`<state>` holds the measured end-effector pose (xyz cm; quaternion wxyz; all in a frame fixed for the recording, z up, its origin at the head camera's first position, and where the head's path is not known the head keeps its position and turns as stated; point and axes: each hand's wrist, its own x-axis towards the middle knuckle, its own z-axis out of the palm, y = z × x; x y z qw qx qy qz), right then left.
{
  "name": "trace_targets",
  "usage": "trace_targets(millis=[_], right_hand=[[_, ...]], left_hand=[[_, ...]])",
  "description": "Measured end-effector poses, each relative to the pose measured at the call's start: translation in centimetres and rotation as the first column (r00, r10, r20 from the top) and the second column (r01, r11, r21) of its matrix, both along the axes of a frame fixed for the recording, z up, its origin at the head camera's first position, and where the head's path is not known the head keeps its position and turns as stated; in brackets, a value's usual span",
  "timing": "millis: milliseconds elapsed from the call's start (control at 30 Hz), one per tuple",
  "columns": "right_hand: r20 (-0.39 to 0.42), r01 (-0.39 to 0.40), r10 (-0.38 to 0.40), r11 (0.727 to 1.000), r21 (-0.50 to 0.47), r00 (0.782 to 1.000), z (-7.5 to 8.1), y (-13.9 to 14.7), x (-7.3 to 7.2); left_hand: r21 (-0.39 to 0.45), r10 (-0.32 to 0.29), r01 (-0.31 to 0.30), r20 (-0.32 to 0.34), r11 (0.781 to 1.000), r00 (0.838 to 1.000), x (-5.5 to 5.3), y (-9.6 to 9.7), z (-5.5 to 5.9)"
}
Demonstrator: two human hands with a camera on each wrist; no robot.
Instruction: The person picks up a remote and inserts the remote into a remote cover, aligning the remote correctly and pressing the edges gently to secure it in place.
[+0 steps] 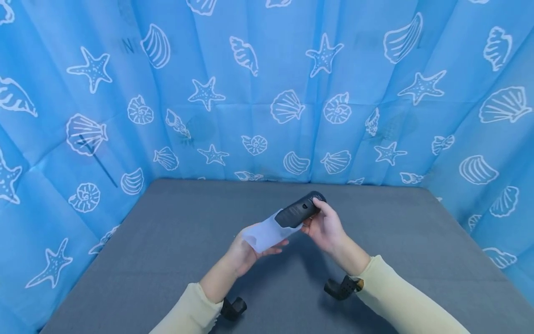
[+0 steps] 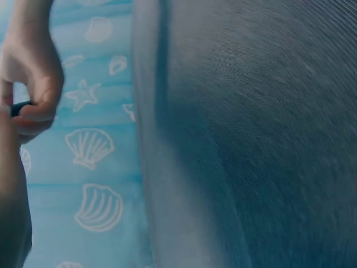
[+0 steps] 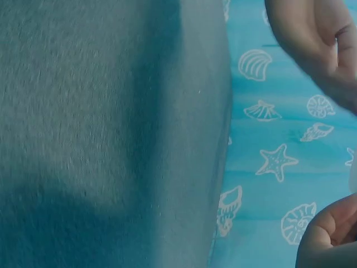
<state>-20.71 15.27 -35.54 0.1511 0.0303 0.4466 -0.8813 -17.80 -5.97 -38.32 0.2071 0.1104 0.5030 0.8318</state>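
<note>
In the right hand (image 1: 328,230) — a black object (image 1: 295,213), held near one end.

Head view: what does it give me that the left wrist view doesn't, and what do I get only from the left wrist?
Only the head view: the white pouch plainly seen, the cream sleeves, both wrist mounts and the black object's broad face.

Only the left wrist view: no extra thing, just the table's ribbed weave up close.

Both: left hand, right hand holding the black object, the table and the curtain.
</note>
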Motion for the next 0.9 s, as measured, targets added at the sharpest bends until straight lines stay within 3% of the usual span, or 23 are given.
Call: trace_targets(millis=[133,400,533,767,900], right_hand=[[-0.023,-0.053,0.053,0.998,0.031,0.998,0.0,0.1,-0.5],[-0.073,-0.1,0.111,0.986,0.136,0.991,0.2,0.2,-1.5],[-0.113,-0.094,0.123,0.968,0.233,0.986,0.3,0.0,-1.9],[-0.232,-0.073,0.18,0.912,0.404,0.956,0.4,-0.2,-2.8],[-0.307,-0.045,0.211,0.881,0.47,0.928,0.6,-0.6,-3.0]], left_hand=[[0.096,-0.17,0.16,0.105,0.982,0.98,-0.2,-0.3,0.3],[0.042,-0.343,0.341,0.096,0.939,0.934,-0.8,0.1,0.1],[0.017,-0.355,0.356,0.108,0.934,0.928,-0.9,0.5,0.1],[-0.025,-0.305,0.31,0.123,0.95,0.944,-0.8,1.1,0.2],[-0.078,-0.265,0.27,0.069,0.96,0.962,-0.6,1.4,0.0]])
